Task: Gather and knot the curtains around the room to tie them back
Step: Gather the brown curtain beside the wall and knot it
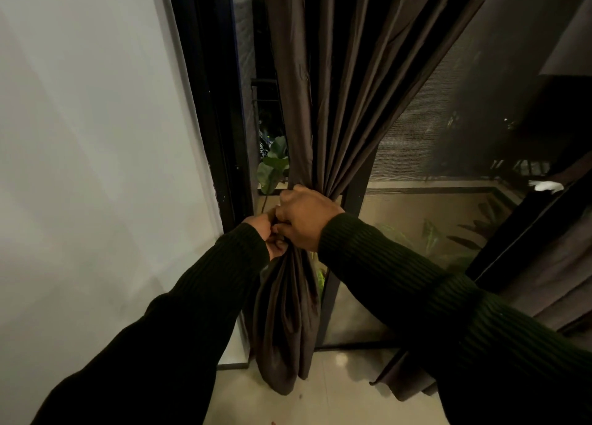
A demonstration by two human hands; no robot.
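Observation:
A dark brown curtain [333, 82] hangs in front of a black-framed glass door and is bunched into a narrow bundle at waist height. My right hand [304, 218] grips the gathered folds from the front, fingers curled round them. Just below and to the left, my left hand [270, 234] holds the same bundle, partly hidden by the right hand. Under the hands the curtain's lower part [285, 322] hangs in a loose bunch that ends just above the floor. Both arms wear dark ribbed sleeves.
A white wall [96, 168] stands on the left beside the black door frame [221, 142]. A second brown curtain [544, 283] hangs at the right edge. Plants [274, 165] show through the glass. Pale glossy floor tiles [336, 392] lie below.

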